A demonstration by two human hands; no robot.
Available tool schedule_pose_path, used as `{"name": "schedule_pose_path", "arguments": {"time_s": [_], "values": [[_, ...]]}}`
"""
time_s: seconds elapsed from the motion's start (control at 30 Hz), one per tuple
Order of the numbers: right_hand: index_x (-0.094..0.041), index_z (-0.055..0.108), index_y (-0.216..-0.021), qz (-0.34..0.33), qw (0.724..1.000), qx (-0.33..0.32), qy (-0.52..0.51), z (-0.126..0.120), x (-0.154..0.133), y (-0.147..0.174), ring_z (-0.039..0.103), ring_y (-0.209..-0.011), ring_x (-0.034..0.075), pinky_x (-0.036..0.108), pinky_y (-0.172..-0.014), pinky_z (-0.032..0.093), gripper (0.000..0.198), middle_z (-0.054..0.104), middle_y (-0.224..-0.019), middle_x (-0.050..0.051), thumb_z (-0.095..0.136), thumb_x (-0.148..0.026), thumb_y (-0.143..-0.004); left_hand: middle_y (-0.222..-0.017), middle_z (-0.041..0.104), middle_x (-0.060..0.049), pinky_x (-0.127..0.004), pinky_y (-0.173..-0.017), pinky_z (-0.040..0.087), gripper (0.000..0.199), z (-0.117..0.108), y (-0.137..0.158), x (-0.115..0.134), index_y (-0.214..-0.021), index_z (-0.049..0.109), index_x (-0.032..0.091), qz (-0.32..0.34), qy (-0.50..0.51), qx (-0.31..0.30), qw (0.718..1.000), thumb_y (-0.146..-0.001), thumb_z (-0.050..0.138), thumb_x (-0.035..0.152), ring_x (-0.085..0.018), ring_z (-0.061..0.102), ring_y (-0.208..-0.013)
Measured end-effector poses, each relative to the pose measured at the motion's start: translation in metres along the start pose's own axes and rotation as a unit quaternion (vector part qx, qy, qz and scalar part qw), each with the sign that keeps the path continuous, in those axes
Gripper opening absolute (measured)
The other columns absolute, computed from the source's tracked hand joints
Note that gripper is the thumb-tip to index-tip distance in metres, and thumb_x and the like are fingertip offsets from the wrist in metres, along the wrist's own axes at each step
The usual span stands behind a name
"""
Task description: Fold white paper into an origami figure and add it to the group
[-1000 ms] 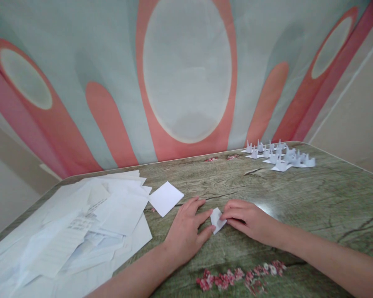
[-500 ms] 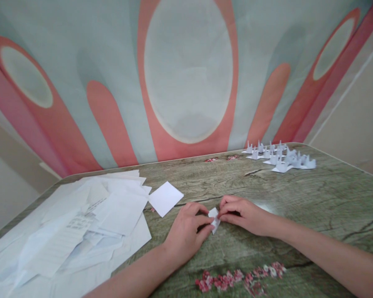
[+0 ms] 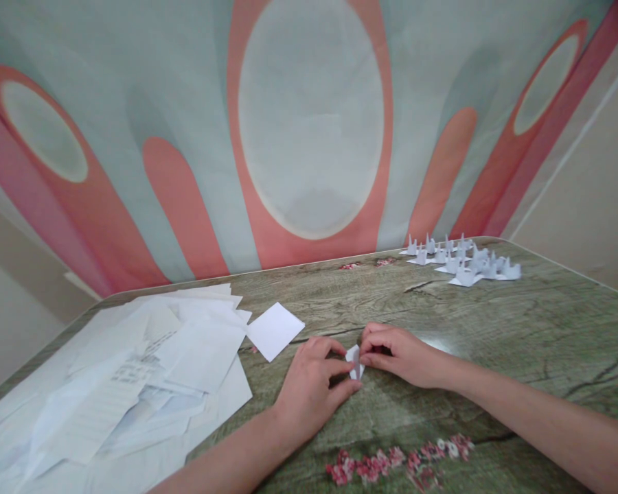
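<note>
Between my hands, on the wood-patterned table (image 3: 391, 418), is a small folded piece of white paper (image 3: 355, 363), with a flap standing up along its middle. My left hand (image 3: 316, 377) holds its left side, fingers curled onto it and the thumb at its near corner. On the other side, my right hand (image 3: 391, 351) pinches the flap's edge between thumb and fingertips. The fingers hide part of the folds. Just beyond my left hand lies a square of white paper (image 3: 276, 332), one corner toward me.
A large, messy heap of white paper sheets (image 3: 200, 343), some printed, covers the table's left side. Several folded white paper cranes (image 3: 463, 274) stand at the back right. Pink flower prints (image 3: 371, 466) decorate the near tabletop. A patterned backdrop (image 3: 309, 247) rises behind the table.
The folded paper's flap now stands more upright, its right part lifted by my right hand. My left thumb has shifted slightly right along the near corner.
</note>
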State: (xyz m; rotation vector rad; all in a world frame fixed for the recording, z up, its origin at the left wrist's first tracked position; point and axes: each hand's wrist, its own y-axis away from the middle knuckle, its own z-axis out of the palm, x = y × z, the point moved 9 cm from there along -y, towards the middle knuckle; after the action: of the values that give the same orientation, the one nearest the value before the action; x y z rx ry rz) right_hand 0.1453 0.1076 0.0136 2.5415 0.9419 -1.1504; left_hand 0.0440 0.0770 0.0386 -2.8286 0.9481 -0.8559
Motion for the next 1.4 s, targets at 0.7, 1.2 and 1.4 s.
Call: {"name": "schedule_pose_path", "arguments": {"time_s": [0.7, 1.2, 1.4], "values": [[-0.02, 0.066, -0.079, 0.026, 0.995, -0.047, 0.089, 0.0, 0.003, -0.016, 0.055, -0.07, 0.013, 0.022, -0.062, 0.037, 0.015, 0.061, -0.079, 0.001, 0.056, -0.031, -0.081, -0.084, 0.066, -0.003, -0.034, -0.077, 0.046, 0.014, 0.008, 0.01, 0.022, -0.087, 0.064, 0.018, 0.097, -0.078, -0.002, 0.992, -0.085, 0.053, 0.025, -0.019, 0.059, -0.082], [-0.02, 0.067, -0.076, 0.027, 0.994, -0.035, 0.097, -0.003, -0.001, -0.018, 0.057, -0.07, 0.015, 0.022, -0.063, 0.037, 0.013, 0.064, -0.077, 0.002, 0.057, -0.028, -0.078, -0.109, 0.058, -0.008, -0.036, -0.091, 0.042, 0.038, 0.009, 0.017, 0.03, -0.124, 0.044, 0.018, 0.077, -0.094, -0.111, 0.986, -0.087, 0.04, 0.011, -0.021, 0.053, -0.099], [-0.019, 0.068, -0.075, 0.035, 0.994, -0.049, 0.095, -0.002, 0.002, -0.02, 0.058, -0.07, 0.015, 0.023, -0.063, 0.038, 0.011, 0.066, -0.078, 0.003, 0.058, -0.024, -0.076, -0.114, 0.055, -0.005, -0.028, -0.095, 0.04, 0.041, 0.008, 0.015, 0.022, -0.122, 0.047, 0.022, 0.088, -0.038, -0.165, 0.982, -0.085, 0.04, 0.007, -0.017, 0.05, -0.106]]}}
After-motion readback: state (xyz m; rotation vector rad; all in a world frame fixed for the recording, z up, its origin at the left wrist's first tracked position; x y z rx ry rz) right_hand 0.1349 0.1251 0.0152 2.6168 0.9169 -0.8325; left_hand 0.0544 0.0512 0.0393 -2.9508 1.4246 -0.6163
